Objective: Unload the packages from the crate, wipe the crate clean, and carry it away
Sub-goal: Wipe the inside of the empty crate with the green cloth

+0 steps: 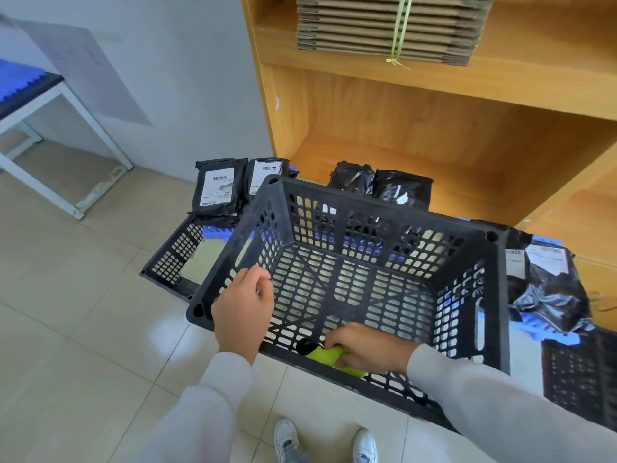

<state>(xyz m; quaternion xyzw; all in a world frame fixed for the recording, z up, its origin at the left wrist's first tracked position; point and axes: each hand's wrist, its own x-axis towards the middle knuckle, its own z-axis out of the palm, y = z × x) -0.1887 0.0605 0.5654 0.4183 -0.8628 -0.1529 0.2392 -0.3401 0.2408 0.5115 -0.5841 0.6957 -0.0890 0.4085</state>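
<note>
A black perforated plastic crate [384, 208] fills the centre of the view, tilted and with nothing inside but my right hand and a cloth. My left hand [243, 305] grips the crate's near-left rim. My right hand [364, 349] holds a yellow-green cloth [329, 357] against the inside of the crate's near wall. Black plastic packages with white labels lie outside the crate: two at the back left [218, 192], two behind the far wall [394, 187], and more at the right [547, 285].
A second black crate [173, 259] sits on the tiled floor at the left, with blue panels under the packages. A wooden shelf unit [434, 128] stands behind, holding a tied stack of flat cardboard [387, 25]. A white-framed table [60, 105] stands far left. My shoes [324, 442] are below.
</note>
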